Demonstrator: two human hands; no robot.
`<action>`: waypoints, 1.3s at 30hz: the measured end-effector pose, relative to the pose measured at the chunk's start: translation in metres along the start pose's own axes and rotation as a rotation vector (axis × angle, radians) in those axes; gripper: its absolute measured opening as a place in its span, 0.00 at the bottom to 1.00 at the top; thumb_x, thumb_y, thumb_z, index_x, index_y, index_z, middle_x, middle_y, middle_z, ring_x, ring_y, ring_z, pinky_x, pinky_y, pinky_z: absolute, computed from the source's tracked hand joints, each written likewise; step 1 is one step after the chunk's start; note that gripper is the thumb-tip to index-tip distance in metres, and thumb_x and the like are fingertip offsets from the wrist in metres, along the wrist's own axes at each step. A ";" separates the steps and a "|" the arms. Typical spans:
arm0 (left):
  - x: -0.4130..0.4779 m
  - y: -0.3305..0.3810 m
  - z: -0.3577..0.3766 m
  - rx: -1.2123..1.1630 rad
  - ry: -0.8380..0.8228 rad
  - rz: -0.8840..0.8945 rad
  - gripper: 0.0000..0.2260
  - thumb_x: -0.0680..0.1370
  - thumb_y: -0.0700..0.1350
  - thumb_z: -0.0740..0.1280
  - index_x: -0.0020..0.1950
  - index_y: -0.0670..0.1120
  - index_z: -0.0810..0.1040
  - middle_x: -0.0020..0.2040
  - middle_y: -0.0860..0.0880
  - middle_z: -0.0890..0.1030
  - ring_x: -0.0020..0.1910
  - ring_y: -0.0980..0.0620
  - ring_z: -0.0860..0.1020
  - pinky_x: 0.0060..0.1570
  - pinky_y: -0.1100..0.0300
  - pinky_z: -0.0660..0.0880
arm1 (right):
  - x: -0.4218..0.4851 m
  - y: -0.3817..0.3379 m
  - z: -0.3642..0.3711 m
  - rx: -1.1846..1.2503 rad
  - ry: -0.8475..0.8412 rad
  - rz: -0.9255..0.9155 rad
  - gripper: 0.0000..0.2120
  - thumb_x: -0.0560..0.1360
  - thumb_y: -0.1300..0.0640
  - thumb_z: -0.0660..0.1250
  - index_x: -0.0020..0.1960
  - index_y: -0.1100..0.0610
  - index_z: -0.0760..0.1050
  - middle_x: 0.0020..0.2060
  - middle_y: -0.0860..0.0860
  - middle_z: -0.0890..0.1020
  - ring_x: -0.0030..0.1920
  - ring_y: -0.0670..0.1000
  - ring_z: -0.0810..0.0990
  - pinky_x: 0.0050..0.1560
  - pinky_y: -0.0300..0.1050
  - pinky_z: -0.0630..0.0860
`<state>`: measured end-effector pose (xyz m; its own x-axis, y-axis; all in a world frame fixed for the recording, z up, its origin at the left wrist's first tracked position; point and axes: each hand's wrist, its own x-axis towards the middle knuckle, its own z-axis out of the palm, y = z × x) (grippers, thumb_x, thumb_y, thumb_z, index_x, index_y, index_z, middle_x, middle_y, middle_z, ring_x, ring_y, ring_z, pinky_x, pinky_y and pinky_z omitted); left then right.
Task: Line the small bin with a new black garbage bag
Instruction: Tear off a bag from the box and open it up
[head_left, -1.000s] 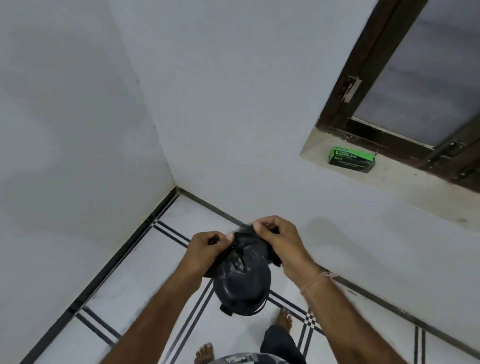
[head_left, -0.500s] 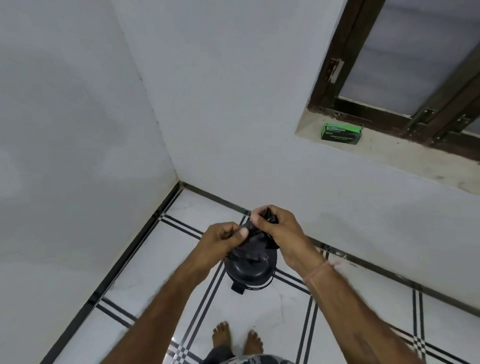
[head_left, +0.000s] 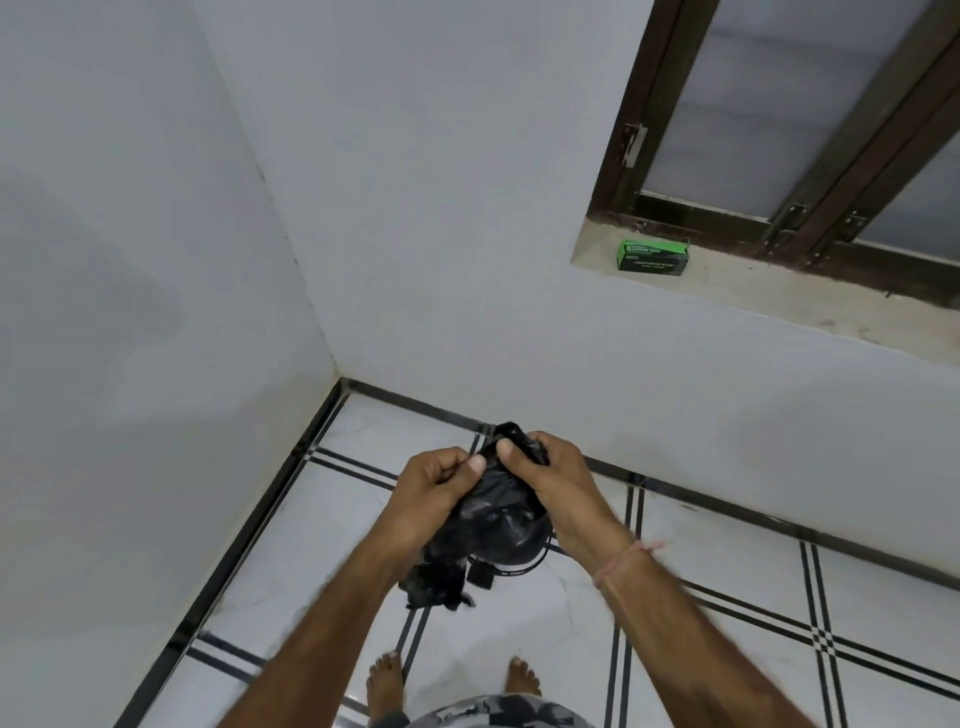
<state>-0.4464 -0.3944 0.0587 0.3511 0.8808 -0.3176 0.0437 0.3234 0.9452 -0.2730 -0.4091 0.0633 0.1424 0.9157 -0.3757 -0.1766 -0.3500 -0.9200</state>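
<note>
Pinching the crumpled black plastic garbage bag (head_left: 493, 512) at its gathered top, both hands are closed on the film: the left hand (head_left: 434, 496) holds one fold between thumb and forefinger, and the right hand (head_left: 550, 486) clamps the bunched edge just beside it, thumbs nearly touching. The bag hangs down from that pinch, its loose tail trailing to the lower left under the left wrist, so its long axis runs roughly from the knuckles downward — still a wad, with no mouth visibly opened. Directly beneath the hands, mostly hidden by the bag, sits the small round black bin (head_left: 514, 564); only its lower rim and a little tab show on the white tiled floor (head_left: 727, 545) with its dark double lines. Bag and bin lie on the same vertical line, with neither hand clearly nearer to the bin. My judgement is that the step in hand is finding and spreading the bag's opening, and the lining itself is not yet begun. Further out, a green cardboard box (head_left: 653, 255) rests on the window ledge (head_left: 779, 291), well apart from the work.
</note>
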 end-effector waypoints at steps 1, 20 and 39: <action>-0.002 -0.001 -0.010 -0.005 0.026 0.011 0.18 0.83 0.51 0.68 0.50 0.34 0.80 0.41 0.37 0.83 0.41 0.44 0.81 0.44 0.52 0.79 | -0.001 0.000 0.007 0.018 0.017 0.002 0.08 0.77 0.56 0.76 0.48 0.60 0.82 0.40 0.54 0.88 0.42 0.52 0.87 0.44 0.44 0.83; -0.011 -0.001 -0.076 -0.100 -0.060 -0.028 0.15 0.85 0.48 0.64 0.53 0.40 0.86 0.46 0.42 0.89 0.44 0.48 0.88 0.40 0.59 0.82 | -0.035 0.029 0.073 0.015 0.166 -0.028 0.08 0.82 0.61 0.70 0.52 0.66 0.83 0.47 0.65 0.87 0.46 0.58 0.86 0.48 0.49 0.84; -0.023 0.012 -0.081 -0.390 0.067 -0.143 0.12 0.73 0.45 0.76 0.44 0.40 0.76 0.40 0.41 0.84 0.36 0.49 0.84 0.36 0.59 0.82 | -0.032 0.027 0.097 0.215 0.180 -0.029 0.12 0.78 0.56 0.75 0.59 0.60 0.82 0.53 0.59 0.87 0.53 0.57 0.87 0.54 0.48 0.83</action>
<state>-0.5298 -0.3832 0.0713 0.3051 0.8338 -0.4601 -0.2740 0.5396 0.7961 -0.3770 -0.4291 0.0613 0.3181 0.8682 -0.3808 -0.3694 -0.2564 -0.8932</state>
